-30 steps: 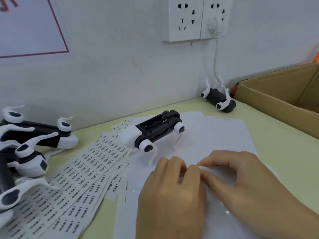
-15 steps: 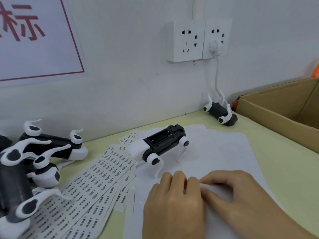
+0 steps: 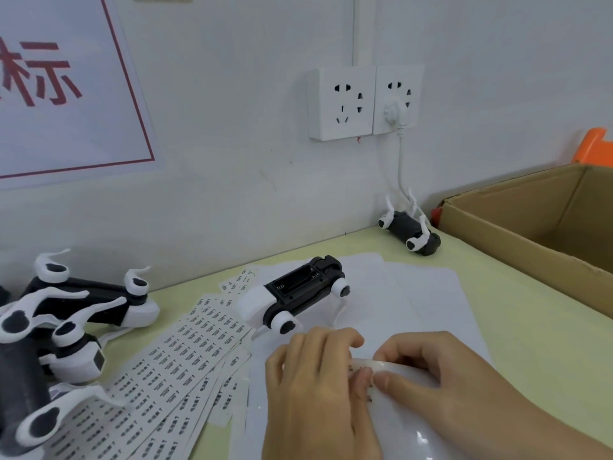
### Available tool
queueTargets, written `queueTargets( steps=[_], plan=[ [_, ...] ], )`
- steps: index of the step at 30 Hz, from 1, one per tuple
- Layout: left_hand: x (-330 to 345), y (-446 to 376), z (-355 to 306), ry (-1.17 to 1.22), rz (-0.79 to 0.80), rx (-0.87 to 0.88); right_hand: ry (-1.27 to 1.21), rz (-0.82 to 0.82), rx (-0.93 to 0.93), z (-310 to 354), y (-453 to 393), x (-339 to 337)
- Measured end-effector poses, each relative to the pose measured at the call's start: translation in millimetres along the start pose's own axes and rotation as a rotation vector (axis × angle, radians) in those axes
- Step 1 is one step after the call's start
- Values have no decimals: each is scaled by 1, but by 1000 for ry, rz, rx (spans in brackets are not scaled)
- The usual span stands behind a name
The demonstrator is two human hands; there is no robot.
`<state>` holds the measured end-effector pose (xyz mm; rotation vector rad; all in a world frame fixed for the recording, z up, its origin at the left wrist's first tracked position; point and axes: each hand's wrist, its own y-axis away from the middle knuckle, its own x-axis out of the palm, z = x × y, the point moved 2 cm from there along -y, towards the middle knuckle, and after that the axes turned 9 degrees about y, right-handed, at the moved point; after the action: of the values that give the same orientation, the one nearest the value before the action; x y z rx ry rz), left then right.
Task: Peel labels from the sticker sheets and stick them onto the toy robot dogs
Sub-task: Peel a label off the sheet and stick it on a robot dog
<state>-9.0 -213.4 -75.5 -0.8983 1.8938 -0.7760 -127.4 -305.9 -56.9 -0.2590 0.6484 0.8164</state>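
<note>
Both hands have scarcely shifted; only the view has lifted, showing more wall. Left hand (image 3: 318,390) and right hand (image 3: 441,380) pinch a label (image 3: 360,370) at the near edge of the table (image 3: 530,327), peel apparently unfinished. No label shows on the black-and-white toy dog (image 3: 298,293) lying mid-table, battery bay up. More sticker sheets (image 3: 172,370) and dogs (image 3: 66,320) wait at the left edge.

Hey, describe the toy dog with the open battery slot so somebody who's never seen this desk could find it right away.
Start at the double wall socket and drop to the white sheets on the desk. The toy robot dog lies there belly-up, just beyond the left hand and right hand. It alone shows an empty battery compartment; the pile at left and the dog under the socket do not.
</note>
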Motion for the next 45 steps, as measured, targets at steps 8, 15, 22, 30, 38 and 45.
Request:
queueTargets(
  steps=[8, 15, 22, 30, 38, 45],
  plan=[
    [0, -2, -1, -33, -82, 61, -46, -45, 20, -4, -1, 0],
    [0, 2, 4, 127, -16, -54, -47, -46, 24, -6, -1, 1],
    [2, 4, 4, 162, -13, -3, -67, -28, 5, -4, 0, 0],
    [1, 3, 2, 120, -29, 14, -101, 78, 10, -2, 0, -7],
    [1, 3, -4, -64, 106, -42, 44, 27, 6, -3, 1, -10],
    [-8, -5, 0, 130, 144, -411, 178, -57, -2, -8, -2, -15]
  ],
)
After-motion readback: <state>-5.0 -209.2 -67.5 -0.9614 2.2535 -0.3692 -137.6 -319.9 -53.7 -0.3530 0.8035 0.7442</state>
